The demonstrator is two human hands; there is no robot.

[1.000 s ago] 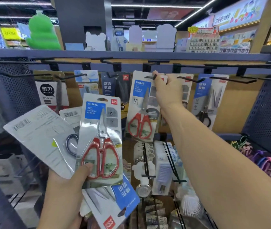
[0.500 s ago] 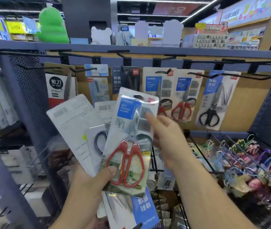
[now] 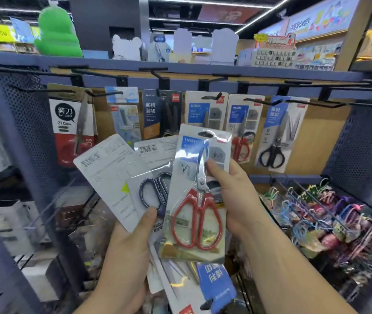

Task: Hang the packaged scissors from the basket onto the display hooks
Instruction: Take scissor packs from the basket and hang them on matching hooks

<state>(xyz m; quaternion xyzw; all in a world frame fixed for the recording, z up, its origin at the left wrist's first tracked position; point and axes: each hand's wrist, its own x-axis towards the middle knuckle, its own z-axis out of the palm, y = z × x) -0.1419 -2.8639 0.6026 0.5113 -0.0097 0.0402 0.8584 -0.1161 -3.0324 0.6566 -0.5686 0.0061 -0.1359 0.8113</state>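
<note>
Landmark: red-handled scissors pack (image 3: 197, 200), upright, printed face to the camera, hang-hole at its top, held in front of the rack.

- Right hand (image 3: 235, 200) – at the landmark's right edge, pinching it: thumb laid on the clear front beside the blades, the other fingers behind the card.
- Left hand (image 3: 130, 252) – below and left of the landmark, gripping a fan of packs, thumb pressed on the front one. Whether its fingers also hold the landmark cannot be told.
- White-backed pack (image 3: 110, 177) – left of the landmark, tilted left, barcode side out; dark handle loops show at its lower right edge, just beside the landmark.
- Second barcode pack (image 3: 153, 150) – behind the landmark's upper left, partly covered.
- Blue-labelled pack (image 3: 214, 284) – below the landmark, upside down, lettering inverted.
- Display hooks (image 3: 212, 97) – black, in a row above and behind the landmark, on a blue rail.
- Hung packs, all behind the landmark:
  - two matching red-handled packs (image 3: 241, 130), directly above and upper right;
  - black-handled pack (image 3: 278, 132), further right;
  - dark pack (image 3: 161, 114), upper left;
  - pale blue pack (image 3: 124, 114), further left;
  - red-and-white pack (image 3: 71, 123) marked 210 mm, far left.
- Coloured trinkets (image 3: 316, 211) – on lower hooks, right of the landmark.
- Green figure (image 3: 58, 32) – on the top shelf, far above and left.
</note>
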